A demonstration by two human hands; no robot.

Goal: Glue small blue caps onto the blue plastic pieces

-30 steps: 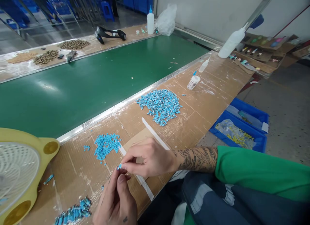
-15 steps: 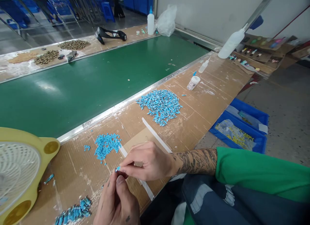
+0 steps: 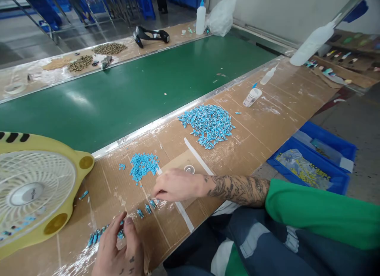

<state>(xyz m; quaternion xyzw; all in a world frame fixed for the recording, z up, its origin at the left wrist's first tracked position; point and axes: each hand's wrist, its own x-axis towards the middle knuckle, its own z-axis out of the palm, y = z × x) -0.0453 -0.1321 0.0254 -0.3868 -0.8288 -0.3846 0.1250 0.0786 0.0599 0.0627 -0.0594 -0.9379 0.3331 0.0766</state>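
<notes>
My left hand (image 3: 118, 244) is at the lower left, thumb and forefinger apart. Small blue pieces of the row (image 3: 96, 235) on the cardboard show behind and between its fingers; I see nothing gripped. My right hand (image 3: 175, 185) reaches in from the right with its fingers pinched low over the cardboard. At its fingertips is a small blue pointed piece (image 3: 152, 203), partly covered by the fingers. Two similar blue pieces (image 3: 144, 211) lie just left of it. A small round dish (image 3: 189, 170) stands behind the right wrist. Beyond the hand is a pile of little blue rings (image 3: 144, 166).
A large heap of blue pointed pieces (image 3: 209, 125) lies further back. A yellow fan (image 3: 84, 162) stands at left. Along the cardboard are a white cup (image 3: 252, 98) and glue bottles (image 3: 268, 75). A green belt (image 3: 133, 105) runs behind; blue crates (image 3: 311, 169) stand at right.
My hands, earlier together over a small blue ring, have come apart. The right is lowered to the pieces on the cardboard; the left has opened. The view has shifted, showing more of the fan.
</notes>
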